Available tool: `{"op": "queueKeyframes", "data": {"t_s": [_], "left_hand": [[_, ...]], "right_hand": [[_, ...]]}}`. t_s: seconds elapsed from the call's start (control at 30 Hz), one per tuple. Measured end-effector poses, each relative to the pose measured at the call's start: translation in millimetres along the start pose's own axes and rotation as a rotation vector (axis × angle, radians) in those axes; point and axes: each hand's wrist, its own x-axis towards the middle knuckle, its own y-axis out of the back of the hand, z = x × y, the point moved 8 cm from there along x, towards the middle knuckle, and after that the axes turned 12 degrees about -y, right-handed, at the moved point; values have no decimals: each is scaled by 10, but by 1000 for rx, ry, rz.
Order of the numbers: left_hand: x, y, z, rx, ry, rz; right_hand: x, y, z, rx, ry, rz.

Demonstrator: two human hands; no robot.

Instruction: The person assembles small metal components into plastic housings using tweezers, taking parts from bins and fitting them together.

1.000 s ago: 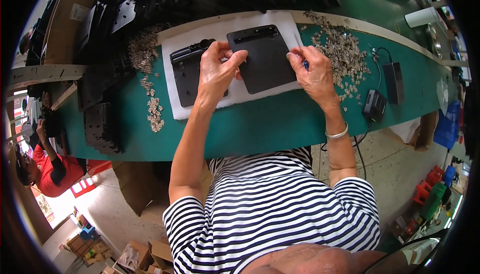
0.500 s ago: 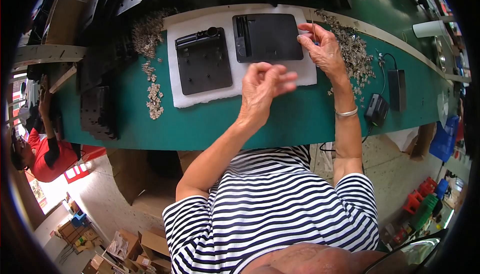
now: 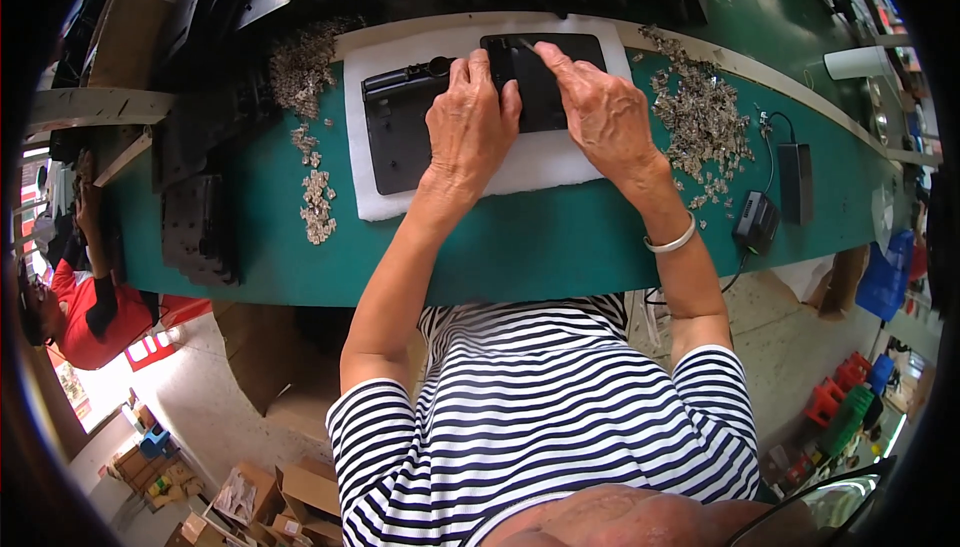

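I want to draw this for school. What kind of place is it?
Probably a factory workshop: heaps of silvery bits lie on a long green bench, with black parts stacked on it too.

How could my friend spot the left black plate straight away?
Find the green table, then the white mat on it. Two flat black plates lie there, and yours is the left plate. Unlike the right plate, it shows a thick black tube along its far edge.
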Motion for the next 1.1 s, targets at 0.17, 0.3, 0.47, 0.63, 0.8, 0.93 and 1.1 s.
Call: {"op": "queueKeyframes", "data": {"t_s": [0.17, 0.3, 0.47, 0.63, 0.8, 0.93, 1.1], "left_hand": [[-10, -29, -1, 21, 14, 15], [-32, -35, -5, 36, -27, 48], [-12, -48, -6, 3, 3, 35], [-11, -54, -26, -15, 39, 15], [-12, -85, -41, -31, 44, 19], [-16, -36, -12, -1, -54, 80], [-18, -53, -27, -66, -61, 72]], "right_hand": [[61, -159, -65, -97, 22, 94], [96, -186, -115, -114, -21, 109], [123, -231, -129, -149, -11, 105], [144, -239, -178, -216, -24, 76], [164, -231, -332, -408, 86, 142], [203, -338, -401, -609, 150, 95], [224, -408, -555, -788, 340, 96]]}}
